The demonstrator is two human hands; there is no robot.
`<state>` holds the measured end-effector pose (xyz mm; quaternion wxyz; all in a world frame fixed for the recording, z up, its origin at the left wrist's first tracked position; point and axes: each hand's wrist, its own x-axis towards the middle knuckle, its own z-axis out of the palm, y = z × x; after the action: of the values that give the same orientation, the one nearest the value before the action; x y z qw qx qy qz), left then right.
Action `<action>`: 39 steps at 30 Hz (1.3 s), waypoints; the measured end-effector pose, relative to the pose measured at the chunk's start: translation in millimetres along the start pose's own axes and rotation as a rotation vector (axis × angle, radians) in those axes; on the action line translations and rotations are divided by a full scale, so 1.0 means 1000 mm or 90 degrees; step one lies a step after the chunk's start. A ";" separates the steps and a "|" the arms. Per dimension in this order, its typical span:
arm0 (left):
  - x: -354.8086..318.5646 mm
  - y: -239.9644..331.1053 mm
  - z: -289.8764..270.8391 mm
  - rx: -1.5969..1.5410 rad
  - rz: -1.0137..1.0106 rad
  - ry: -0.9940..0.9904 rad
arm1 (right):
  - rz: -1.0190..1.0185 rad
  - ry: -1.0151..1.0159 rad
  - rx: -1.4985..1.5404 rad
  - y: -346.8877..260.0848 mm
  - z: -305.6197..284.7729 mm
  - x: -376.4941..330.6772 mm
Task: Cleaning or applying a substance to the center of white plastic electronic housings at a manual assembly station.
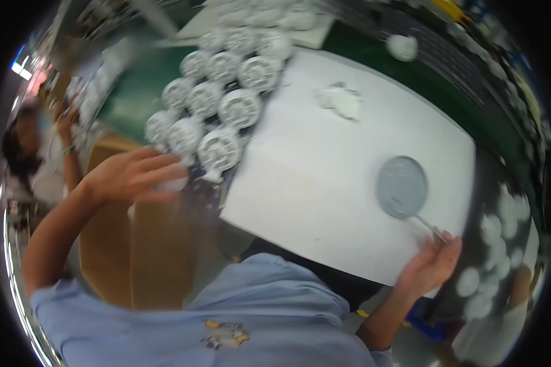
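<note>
My left hand (131,177) reaches out to the left edge of the bench, fingers curled around a white round part (172,183) at the near end of a tray of several white finned round housings (220,104). My right hand (431,263) rests at the near right corner of a white sheet (324,183) and pinches a thin metal tool (425,225). The tool's tip points at a grey round dish (401,186) lying on the sheet. The picture is blurred by motion.
A crumpled white piece (340,101) lies on the far part of the sheet. The bench top is green (134,92). A brown cardboard box (134,244) stands below at left. More white round parts (493,251) sit at right. Another person (33,153) is at far left.
</note>
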<state>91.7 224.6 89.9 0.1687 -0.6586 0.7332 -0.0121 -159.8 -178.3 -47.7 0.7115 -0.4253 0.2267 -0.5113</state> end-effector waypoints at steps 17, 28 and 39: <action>0.415 -0.198 0.025 -0.285 -0.494 0.281 | 0.000 0.036 -0.066 -0.003 0.015 -0.002; 0.375 -0.159 -0.047 -0.404 -0.324 0.339 | 0.007 0.044 -0.059 -0.009 0.008 0.004; 0.154 0.071 -0.037 -1.072 -0.311 0.442 | -0.059 0.069 -0.062 -0.005 0.015 -0.010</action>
<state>2.1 76.8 71.8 -0.5978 -0.6589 0.3520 0.2909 -154.5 -164.2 -36.8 0.6524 -0.4410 0.2698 -0.5541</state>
